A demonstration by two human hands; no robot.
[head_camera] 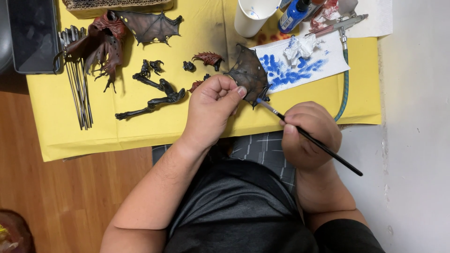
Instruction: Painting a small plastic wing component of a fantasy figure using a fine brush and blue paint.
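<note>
Yellow table [70, 140] below, and the left hand [211, 110] pinches the dark wing [248, 72] at its near edge. Right hand [310, 136], fingers clenched on the brush [323, 149] (long axis slanting far-left), tip touching the wing's near-right edge, just beside the left fingers.

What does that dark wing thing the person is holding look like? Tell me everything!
The wing piece is dark grey-brown and shaped like a bat's wing, with thin ribs fanning across it, small pale dots and a jagged, pointy edge. It looks like hard painted plastic. The left hand pinches its lower edge between thumb and fingers, holding it just above the yellow sheet, beside a blue-stained paper towel. The tip of a thin paintbrush, held in the right hand, touches the wing's bottom edge.
</note>
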